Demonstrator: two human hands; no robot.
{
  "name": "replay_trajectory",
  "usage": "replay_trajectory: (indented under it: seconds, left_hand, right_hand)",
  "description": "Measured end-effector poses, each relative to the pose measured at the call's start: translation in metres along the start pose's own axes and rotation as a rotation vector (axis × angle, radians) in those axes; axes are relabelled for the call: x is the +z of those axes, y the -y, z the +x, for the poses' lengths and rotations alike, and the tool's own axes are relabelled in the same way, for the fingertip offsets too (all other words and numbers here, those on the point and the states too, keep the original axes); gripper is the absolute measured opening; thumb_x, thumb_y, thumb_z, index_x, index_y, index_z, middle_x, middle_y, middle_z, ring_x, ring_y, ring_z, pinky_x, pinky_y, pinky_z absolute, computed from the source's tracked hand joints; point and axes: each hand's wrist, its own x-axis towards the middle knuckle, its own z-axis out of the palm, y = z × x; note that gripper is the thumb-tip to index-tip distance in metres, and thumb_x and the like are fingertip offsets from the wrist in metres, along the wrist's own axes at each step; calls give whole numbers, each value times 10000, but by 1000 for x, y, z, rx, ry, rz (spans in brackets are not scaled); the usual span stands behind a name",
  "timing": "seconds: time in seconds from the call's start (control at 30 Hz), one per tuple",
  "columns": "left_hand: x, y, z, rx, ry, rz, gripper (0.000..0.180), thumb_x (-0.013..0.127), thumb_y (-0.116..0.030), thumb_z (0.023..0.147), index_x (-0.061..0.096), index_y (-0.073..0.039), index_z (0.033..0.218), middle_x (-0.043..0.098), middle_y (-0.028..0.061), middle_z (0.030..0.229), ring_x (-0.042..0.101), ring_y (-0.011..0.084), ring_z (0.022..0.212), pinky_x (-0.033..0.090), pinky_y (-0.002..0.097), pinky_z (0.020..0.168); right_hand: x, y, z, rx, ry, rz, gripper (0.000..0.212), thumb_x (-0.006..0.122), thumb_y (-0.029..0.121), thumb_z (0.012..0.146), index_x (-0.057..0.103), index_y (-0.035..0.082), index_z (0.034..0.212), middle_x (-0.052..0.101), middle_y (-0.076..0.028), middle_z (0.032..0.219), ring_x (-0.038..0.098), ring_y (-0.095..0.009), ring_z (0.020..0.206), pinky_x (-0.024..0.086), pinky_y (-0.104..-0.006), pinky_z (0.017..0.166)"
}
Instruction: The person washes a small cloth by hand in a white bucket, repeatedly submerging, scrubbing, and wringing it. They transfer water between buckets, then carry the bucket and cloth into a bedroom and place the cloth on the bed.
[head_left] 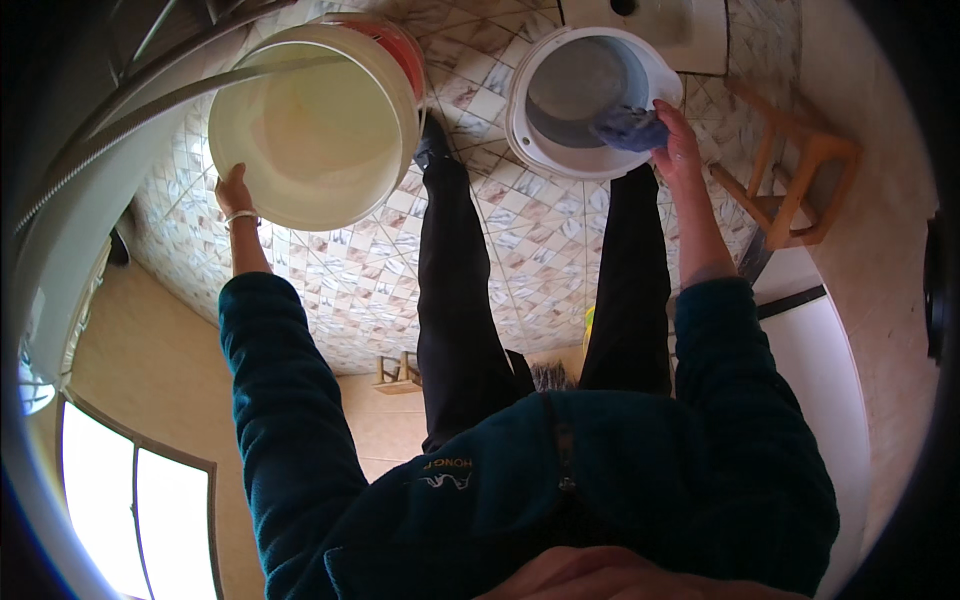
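At the upper left, a large cream bucket (395, 160) leans with its wide mouth toward me. My left hand (237, 190) grips its near-left rim, with a pale band around the wrist. To the right stands a white bucket (520, 125) with greyish water or a grey inside; which one, I cannot tell. Over its right side my right hand (677, 140) is closed on a bunched blue-grey cloth (632, 130), which hangs inside the rim.
Behind the cream bucket shows a red bucket (402, 55). A ribbed hose (160, 110) curves in from the left across the cream bucket's mouth. A wooden stool (815, 170) stands by the right wall. Patterned tiles (530, 240) cover the floor around my legs.
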Motion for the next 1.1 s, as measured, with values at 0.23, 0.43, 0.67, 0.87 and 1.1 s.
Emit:
replay_trajectory:
  seconds: [0.23, 0.43, 0.67, 0.87, 1.1]
  left_hand:
    - [4, -4, -4, 77, -57, 60, 364, 647, -196, 756, 622, 48, 1024, 648, 98, 901, 610, 218, 773, 491, 330, 685]
    - [10, -21, -21, 64, -112, 115, 293, 614, -179, 730, 646, 41, 921, 660, 117, 799, 595, 205, 729, 474, 335, 680]
    - [9, -26, -23, 67, 22, 102, 376, 572, -138, 763, 564, 26, 1102, 641, 154, 922, 596, 245, 818, 468, 355, 750]
    - [-8, -46, -33, 104, 445, -66, 452, 492, 11, 716, 514, 17, 1168, 606, 101, 1028, 568, 201, 922, 455, 311, 825]
    - [23, -107, -105, 195, 477, -28, 343, 528, 11, 657, 569, 2, 997, 562, 28, 753, 465, 100, 667, 402, 221, 602]
  right_hand:
    - [30, -53, 42, -196, -116, -81, 221, 629, 8, 777, 621, 35, 997, 605, -31, 895, 569, -143, 809, 456, -258, 724]
    - [46, -40, 25, -320, 130, -667, 194, 637, 74, 821, 623, 20, 1007, 653, -73, 951, 623, -148, 826, 491, -254, 743]
    - [172, -58, -59, -189, 709, -894, 371, 611, 235, 872, 526, 48, 1181, 621, -122, 1061, 627, -167, 862, 512, -269, 624]
    - [273, -135, -117, -236, 323, -977, 666, 678, 325, 763, 378, -36, 1234, 606, -235, 1030, 619, -343, 950, 508, -416, 741]
    - [216, -147, -102, -368, -24, -881, 365, 534, 107, 760, 484, -36, 1093, 609, -278, 940, 580, -412, 958, 462, -469, 810]
